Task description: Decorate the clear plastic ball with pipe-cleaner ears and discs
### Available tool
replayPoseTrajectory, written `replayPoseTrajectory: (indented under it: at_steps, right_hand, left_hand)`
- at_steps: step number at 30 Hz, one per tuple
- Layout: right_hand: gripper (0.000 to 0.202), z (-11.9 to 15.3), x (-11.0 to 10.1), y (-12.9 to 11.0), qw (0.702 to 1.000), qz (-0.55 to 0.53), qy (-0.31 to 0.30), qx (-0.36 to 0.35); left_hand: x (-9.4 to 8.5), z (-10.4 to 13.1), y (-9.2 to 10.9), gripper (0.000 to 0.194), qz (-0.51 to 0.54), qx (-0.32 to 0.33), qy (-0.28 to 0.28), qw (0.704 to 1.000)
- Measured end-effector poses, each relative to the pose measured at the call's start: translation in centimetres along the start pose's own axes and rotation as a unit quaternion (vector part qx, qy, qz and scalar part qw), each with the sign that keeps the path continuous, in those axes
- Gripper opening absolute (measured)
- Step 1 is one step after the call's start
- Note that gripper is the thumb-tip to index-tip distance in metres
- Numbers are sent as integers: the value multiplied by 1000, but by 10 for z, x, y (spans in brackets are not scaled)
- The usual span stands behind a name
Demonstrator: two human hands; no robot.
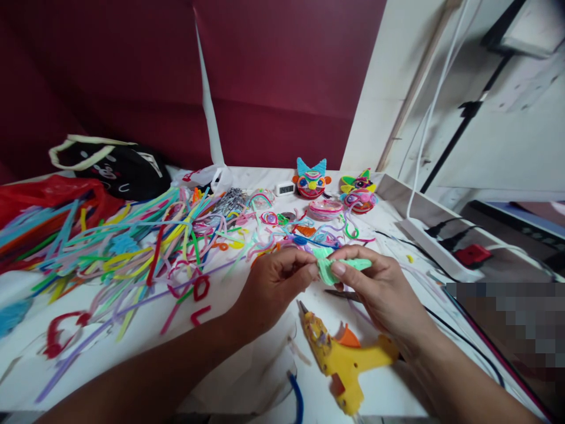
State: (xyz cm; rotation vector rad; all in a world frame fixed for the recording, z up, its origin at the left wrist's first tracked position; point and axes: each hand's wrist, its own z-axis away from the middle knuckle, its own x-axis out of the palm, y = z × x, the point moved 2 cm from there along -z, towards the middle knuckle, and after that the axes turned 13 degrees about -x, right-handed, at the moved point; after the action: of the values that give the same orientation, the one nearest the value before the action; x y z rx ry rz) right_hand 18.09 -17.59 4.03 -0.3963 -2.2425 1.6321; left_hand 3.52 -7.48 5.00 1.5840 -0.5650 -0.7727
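Between my two hands, above the white table, is a mint-green piece of bent pipe cleaner [325, 272], with a longer arm pointing right. My left hand [278, 282] pinches its left edge between thumb and fingertips. From the other side my right hand [379, 282] grips it, thumb on top and fingers curled behind. Below them a yellow hot glue gun [348, 365] lies on its side, nozzle toward my left hand. Dark scissors [342, 294] lie partly hidden beneath my right hand.
Loose pipe cleaners [145, 241] pile up on the left. Finished pipe-cleaner heads [312, 179] stand at the back beside a small digital clock [285, 189]. A power strip [441, 250] with cables runs along the right edge. A black bag [119, 171] sits back left.
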Motion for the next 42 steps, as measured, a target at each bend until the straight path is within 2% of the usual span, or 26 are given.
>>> replayPoseTrajectory:
  at_steps: [6,12,17,24,30,35,39,42]
  right_hand:
    - [27,2,1,-1,1000,3,-23,0]
    - [30,1,2,0,1000,18,-5,-12]
    - [31,0,3,-1,1000,18,-5,-11]
    - [29,1,1,0,999,28,-8,-15]
    - [30,2,3,2,1000,28,-1,-15]
    - [33,1,7,-3,999,26,11,-19]
    - [28,2,9,-9,997,45,23,-57]
    - [23,3,9,-13,990,93,20,-103]
  left_hand:
    - [1,0,-1,12,24,-20,-7,1000]
    - [6,0,1,10,96,-24,-34,995]
    - [8,2,3,15,145,-36,-33,988]
    - [7,3,1,24,147,-40,-25,988]
    - [5,3,-1,23,112,-39,1,993]
    - [3,6,2,16,79,1,38,996]
    - [0,8,3,11,19,79,72,994]
    - [-3,9,4,6,-50,161,103,980]
